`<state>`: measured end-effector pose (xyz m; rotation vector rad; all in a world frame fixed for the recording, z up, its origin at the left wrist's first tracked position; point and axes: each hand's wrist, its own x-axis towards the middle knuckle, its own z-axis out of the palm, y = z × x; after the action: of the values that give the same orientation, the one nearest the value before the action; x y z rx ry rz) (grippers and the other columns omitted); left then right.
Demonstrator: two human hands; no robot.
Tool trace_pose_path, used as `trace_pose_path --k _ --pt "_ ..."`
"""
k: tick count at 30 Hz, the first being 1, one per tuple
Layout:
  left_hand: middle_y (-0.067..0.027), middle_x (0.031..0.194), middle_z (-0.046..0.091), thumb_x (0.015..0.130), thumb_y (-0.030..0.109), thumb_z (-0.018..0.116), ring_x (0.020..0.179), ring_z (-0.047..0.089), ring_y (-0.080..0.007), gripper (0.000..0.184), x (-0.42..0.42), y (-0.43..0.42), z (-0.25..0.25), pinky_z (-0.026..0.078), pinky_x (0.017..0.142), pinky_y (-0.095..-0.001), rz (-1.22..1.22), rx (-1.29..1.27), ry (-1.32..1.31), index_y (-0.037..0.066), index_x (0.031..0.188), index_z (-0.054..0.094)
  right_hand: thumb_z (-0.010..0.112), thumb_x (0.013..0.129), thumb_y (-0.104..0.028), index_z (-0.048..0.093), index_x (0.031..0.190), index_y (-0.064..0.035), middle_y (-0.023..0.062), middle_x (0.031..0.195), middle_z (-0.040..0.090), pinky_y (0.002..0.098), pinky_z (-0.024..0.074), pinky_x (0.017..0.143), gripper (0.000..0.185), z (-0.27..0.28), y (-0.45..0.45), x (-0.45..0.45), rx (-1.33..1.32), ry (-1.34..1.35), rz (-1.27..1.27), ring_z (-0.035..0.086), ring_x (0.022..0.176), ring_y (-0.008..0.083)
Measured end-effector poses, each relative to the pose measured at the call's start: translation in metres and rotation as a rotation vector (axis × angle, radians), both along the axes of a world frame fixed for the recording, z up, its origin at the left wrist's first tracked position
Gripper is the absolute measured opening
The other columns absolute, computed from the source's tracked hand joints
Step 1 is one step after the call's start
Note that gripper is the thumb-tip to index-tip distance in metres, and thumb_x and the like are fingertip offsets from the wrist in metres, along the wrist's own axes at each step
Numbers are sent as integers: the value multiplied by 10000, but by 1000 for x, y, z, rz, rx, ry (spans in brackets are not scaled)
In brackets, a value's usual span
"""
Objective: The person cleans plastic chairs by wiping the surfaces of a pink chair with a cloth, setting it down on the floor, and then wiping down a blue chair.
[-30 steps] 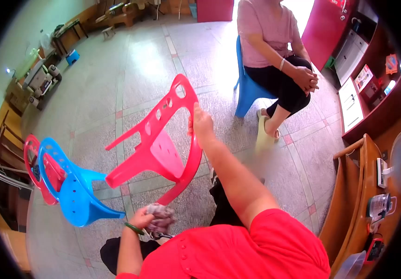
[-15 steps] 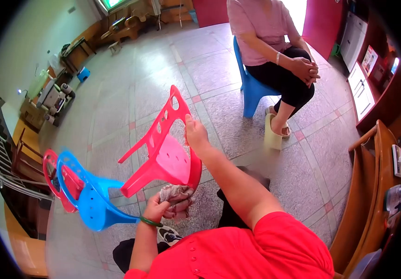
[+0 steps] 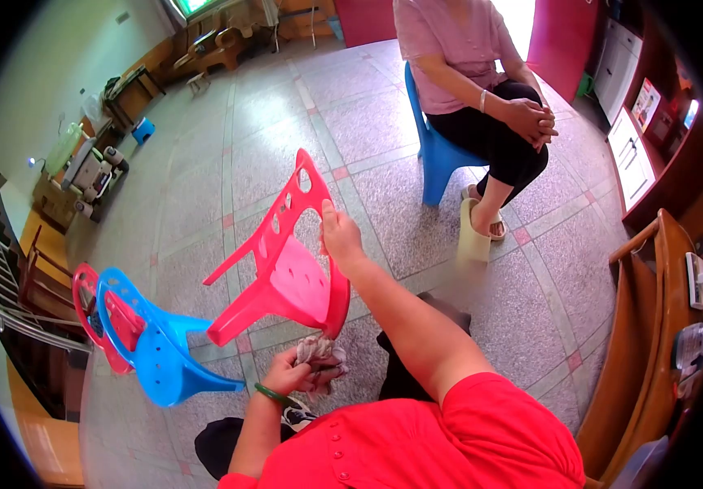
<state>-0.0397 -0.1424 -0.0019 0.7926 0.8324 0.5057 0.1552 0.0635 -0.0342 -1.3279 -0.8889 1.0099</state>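
Basically, one glossy pink-red plastic chair (image 3: 298,281), moulded, curved rim, oval cut-outs in the backrest, small holes in the seat; it sits tilted in front of the person, over a speckled grey floor (image 3: 404,208) with paler strips and small reddish squares. Right hand (image 3: 341,232): arm stretched out, fingers wrapped around the chair's rim. Left hand (image 3: 288,372): curled closed, pinching a crumpled, soft greyish-beige cloth (image 3: 320,363) by the chair's lower edge; cannot tell if cloth and plastic touch. Smooth dark-green round bangle (image 3: 272,396) on that wrist. To the person's left, a shiny bright-blue plastic chair (image 3: 160,367), also perforated, just beside another pink-red plastic chair (image 3: 128,324), partly hidden behind it.
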Motion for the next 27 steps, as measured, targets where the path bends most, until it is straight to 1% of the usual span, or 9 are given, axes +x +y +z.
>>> trace_pose_path --k 3,5,7,9,11,15,17,18,27 --pt "-233 1293 536 902 -88 301 1100 611 -391 485 -5 -1 -11 555 835 -437 30 -23 -99 1 1370 393 479 952 -526 518 702 -55 35 571 501 307 438 405 535 25 -10 3 -35 80 40 482 440 134" --pt "-206 1260 569 885 -81 328 1084 628 -354 495 -11 -3 -24 559 818 -410 6 -20 -13 13 1364 412 466 958 -526 525 709 -58 34 573 506 306 426 404 533 19 -8 5 19 -6 17 480 446 128" --pt "-189 1241 586 873 -74 345 1067 639 -327 498 -17 -4 -39 567 783 -383 22 51 48 17 1357 425 430 950 -561 573 723 -26 97 552 559 387 457 461 599 27 -15 13 49 -72 76 561 456 229" --pt "-141 1184 631 847 -49 388 1000 672 -251 491 -14 -4 -26 580 676 -313 -8 223 304 25 1327 463 427 955 -560 517 664 -80 25 516 481 333 429 416 569 29 -17 12 39 141 100 502 430 162" --pt "-132 1177 636 846 -56 382 973 682 -241 480 -13 -7 -26 579 637 -300 44 72 191 28 1309 476 446 955 -549 494 678 -99 2 529 455 288 403 387 530 48 -27 12 4 187 106 460 418 126" --pt "-128 1170 640 839 -64 379 967 686 -237 475 -11 -8 -24 578 624 -303 89 -40 132 29 1292 487 471 955 -529 495 720 -66 19 553 468 285 406 382 520 44 -23 14 -36 244 84 455 413 127" --pt "-154 1219 606 851 -63 374 1043 656 -305 504 -15 -7 -36 584 716 -368 -12 -9 132 37 1341 437 480 937 -563 530 759 -58 34 585 500 301 462 412 538 43 -23 14 -47 236 92 478 440 140" --pt "-155 1215 607 848 -74 358 1044 655 -307 511 -16 -7 -39 587 702 -374 -25 -3 129 42 1341 432 480 937 -563 530 759 -58 34 585 500 301 462 412 538 43 -22 14 -46 237 92 478 440 140" --pt "-139 1225 599 860 -54 385 1055 649 -312 512 -14 -3 -36 587 715 -384 -3 56 249 52 1361 415 470 963 -508 488 699 -69 20 543 467 304 399 374 513 48 -25 12 16 222 59 447 404 129"
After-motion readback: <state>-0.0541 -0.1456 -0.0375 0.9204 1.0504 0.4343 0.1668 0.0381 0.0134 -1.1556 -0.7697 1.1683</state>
